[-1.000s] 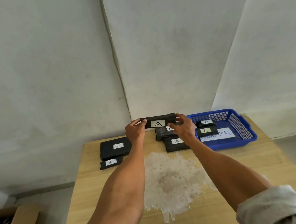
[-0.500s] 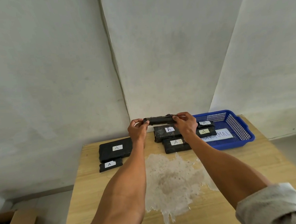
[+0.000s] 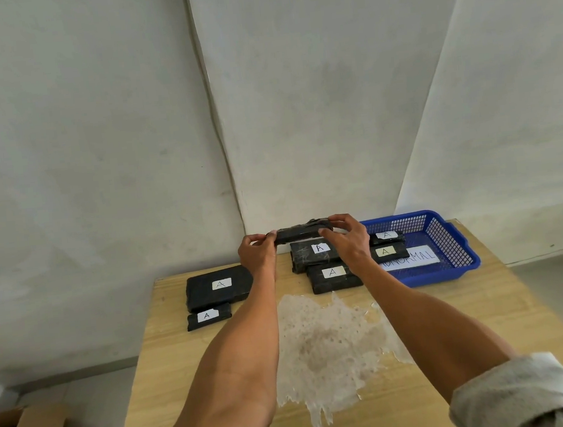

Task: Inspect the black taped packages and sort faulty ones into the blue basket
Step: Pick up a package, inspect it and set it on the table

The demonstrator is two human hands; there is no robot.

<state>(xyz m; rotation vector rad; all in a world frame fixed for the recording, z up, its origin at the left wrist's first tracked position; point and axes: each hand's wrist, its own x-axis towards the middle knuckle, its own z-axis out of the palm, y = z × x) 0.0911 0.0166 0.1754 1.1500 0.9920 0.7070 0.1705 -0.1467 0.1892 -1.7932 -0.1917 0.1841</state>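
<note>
Package (image 3: 301, 233), label now hidden, between hands (image 3: 258, 255) (image 3: 348, 241)

Left hand (image 3: 257, 256) and left forearm (image 3: 233, 373) were bare, right hand (image 3: 349, 245) and right forearm (image 3: 422, 330) bare up to a light grey fabric sleeve (image 3: 532, 402), cuff (image 3: 469, 396) bunched and creased.

Black package (image 3: 301, 233) in the hands (image 3: 258, 257); blue mesh basket (image 3: 448, 245) right of them; yellowish wood-grain surface (image 3: 472, 315) below them, blotched white.

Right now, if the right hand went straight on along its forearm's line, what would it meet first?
Probably the wall behind the table; the right hand grips the held package. Depth is unclear.
</note>
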